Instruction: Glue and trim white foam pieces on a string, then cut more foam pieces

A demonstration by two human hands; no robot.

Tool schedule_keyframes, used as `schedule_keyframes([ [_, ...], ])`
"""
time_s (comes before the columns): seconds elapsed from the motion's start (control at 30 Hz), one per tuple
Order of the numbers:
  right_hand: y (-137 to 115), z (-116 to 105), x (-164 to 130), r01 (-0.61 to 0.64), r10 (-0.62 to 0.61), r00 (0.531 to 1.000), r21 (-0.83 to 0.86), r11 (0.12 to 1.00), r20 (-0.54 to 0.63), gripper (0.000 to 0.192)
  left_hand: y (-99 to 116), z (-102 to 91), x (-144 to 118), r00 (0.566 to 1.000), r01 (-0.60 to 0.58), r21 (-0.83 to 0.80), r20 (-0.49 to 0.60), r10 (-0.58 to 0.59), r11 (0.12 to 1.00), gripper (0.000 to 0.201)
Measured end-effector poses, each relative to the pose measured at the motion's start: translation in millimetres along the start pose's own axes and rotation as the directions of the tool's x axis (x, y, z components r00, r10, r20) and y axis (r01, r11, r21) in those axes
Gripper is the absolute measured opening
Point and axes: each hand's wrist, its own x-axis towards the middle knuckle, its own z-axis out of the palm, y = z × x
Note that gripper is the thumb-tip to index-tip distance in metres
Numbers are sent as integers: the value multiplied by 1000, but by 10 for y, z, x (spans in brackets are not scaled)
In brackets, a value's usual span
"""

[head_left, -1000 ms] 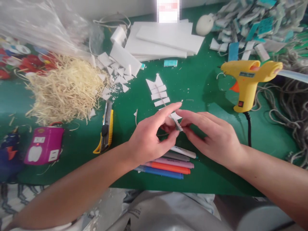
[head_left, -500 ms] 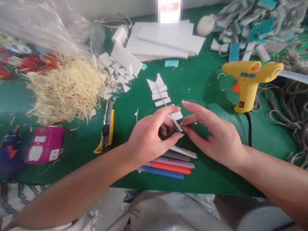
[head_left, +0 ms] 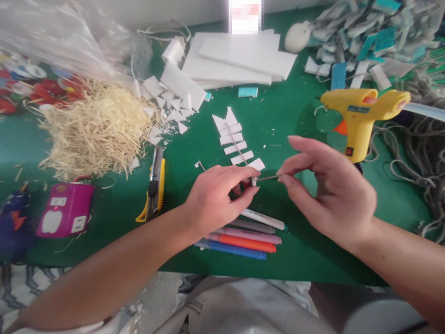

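A row of small white foam strips (head_left: 236, 135) lies threaded on a thin string on the green table (head_left: 194, 153). My left hand (head_left: 217, 197) pinches the string's near end beside the last white piece (head_left: 257, 164). My right hand (head_left: 327, 188) pinches the same thin string (head_left: 267, 177) a little to the right, so the string runs taut between the two hands. Several coloured markers (head_left: 243, 234) lie just below both hands.
A yellow glue gun (head_left: 359, 118) stands at the right with its black cord. A yellow utility knife (head_left: 153, 185) lies left of my hands. Pale straw (head_left: 93, 130), a magenta box (head_left: 64, 208), white foam sheets (head_left: 236, 58), foam scraps (head_left: 358, 32) and grey twine (head_left: 424, 153) surround the work area.
My right hand has moved right and away from my left hand, drawing the string out taut. The left hand has stayed almost in place.
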Motion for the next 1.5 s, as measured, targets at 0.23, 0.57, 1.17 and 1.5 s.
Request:
schedule_keyframes([
  [0.23,-53,-71,-62,-56,55,956,4,998,-287,52,-9,-19,-20,1000,-6,19,6,5,1000,17],
  [0.57,116,-27,-34,99,-68,972,133,986,-223,51,104,-220,-6,936,343,-248,169,-308,906,28],
  [1.17,26,-134,100,135,-115,961,-62,989,250,30,77,-313,86,800,599,-627,441,-408,498,33],
  [1.5,11,-62,55,8,-2,957,-19,1000,289,26,139,-182,67,851,490,-548,133,-507,678,10],
])
